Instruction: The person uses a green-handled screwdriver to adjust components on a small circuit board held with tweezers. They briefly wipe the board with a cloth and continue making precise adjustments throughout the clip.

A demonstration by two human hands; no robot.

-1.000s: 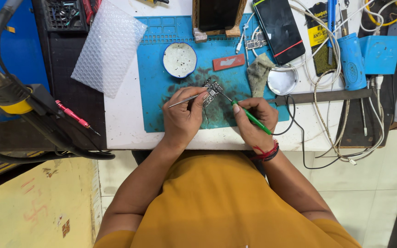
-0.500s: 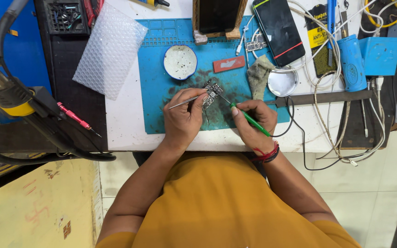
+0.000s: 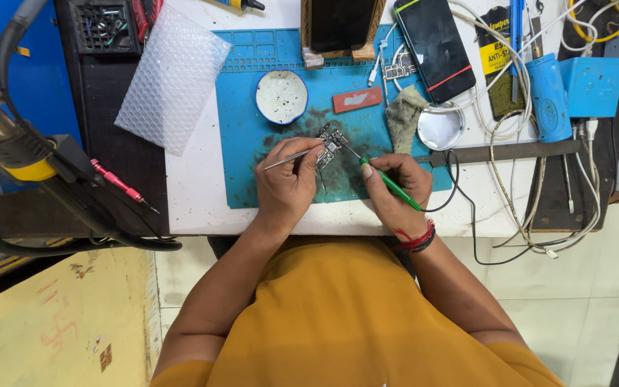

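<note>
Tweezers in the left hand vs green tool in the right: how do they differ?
The tweezers are bare silver metal; the green-handled tool has a coloured handle. The left hand holds the tweezers nearly flat, their free end pointing left; the right hand holds the green-handled tool pen-like, slanting down to the right. A dark cable runs near the green-handled tool; none near the tweezers. Both tips meet at the small circuit board on the blue mat.

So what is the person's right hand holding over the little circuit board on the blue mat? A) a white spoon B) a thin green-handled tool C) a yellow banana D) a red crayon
B: the right hand grips a thin green-handled tool, its tip at the small circuit board on the blue mat.
</note>
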